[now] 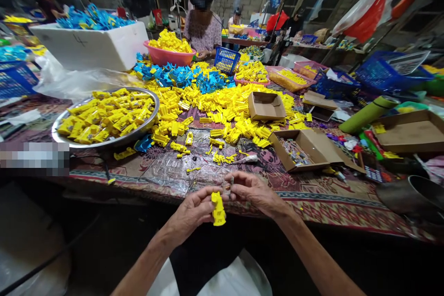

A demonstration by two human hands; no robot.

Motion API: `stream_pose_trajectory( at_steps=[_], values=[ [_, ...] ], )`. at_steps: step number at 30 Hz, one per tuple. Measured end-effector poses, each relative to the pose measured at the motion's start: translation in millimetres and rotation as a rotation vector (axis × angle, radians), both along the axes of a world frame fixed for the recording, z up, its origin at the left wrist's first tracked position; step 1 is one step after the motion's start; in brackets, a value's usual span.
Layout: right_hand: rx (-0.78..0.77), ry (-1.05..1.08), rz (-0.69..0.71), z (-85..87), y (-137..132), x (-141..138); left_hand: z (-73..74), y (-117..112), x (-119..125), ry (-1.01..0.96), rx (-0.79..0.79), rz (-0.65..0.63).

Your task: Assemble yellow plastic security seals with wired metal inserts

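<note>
My left hand (197, 208) is closed on a yellow plastic part (218, 209), held upright just past the table's near edge. Beside it, my right hand (251, 190) pinches a small, thin greyish piece (231, 184) between thumb and fingers; its kind is too small to make out. The two hands nearly meet at the fingertips. On the table just beyond them lie a few loose yellow bits (222, 158) and a thin tool with a whitish end (247, 159). A cardboard box (312, 148) holding small metallic pieces stands to the right of my right hand.
A metal basin (157, 106) of yellow parts stands at left. A large heap of yellow parts (208, 101) spreads across the middle, with blue parts (176, 76) behind. At right are a small carton (266, 113), a green bottle (368, 114) and a metal pot (391, 196). A person (204, 23) sits opposite.
</note>
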State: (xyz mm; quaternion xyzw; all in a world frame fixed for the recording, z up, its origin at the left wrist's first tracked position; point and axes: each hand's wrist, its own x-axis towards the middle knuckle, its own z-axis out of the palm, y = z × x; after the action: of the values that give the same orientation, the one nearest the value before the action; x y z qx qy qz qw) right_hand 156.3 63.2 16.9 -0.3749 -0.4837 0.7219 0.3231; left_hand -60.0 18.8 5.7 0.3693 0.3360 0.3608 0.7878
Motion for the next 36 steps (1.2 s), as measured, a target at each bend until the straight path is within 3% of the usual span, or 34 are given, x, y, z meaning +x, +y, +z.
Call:
stream_pose_trajectory(
  at_steps=[8,18,25,31,36],
  values=[
    [-0.056,0.069,-0.129,-12.1,-12,-4,-3.3,6,2,-0.195,-0.17,0.118],
    [-0.193,0.204,0.026,-6.0,-19,1,-0.5,8,2,-0.149,-0.149,0.071],
    [-0.207,0.086,-0.048,2.1,-22,-2,1.3,12,1,-0.003,-0.059,0.049],
    [-0.109,-0.064,-0.097,3.0,-25,-4,4.2,14,-6,-0.097,-0.09,0.034],
    [-0.087,-0.029,-0.104,0.1,-28,-5,0.5,14,-7,-0.121,-0.143,0.045]
  ],
)
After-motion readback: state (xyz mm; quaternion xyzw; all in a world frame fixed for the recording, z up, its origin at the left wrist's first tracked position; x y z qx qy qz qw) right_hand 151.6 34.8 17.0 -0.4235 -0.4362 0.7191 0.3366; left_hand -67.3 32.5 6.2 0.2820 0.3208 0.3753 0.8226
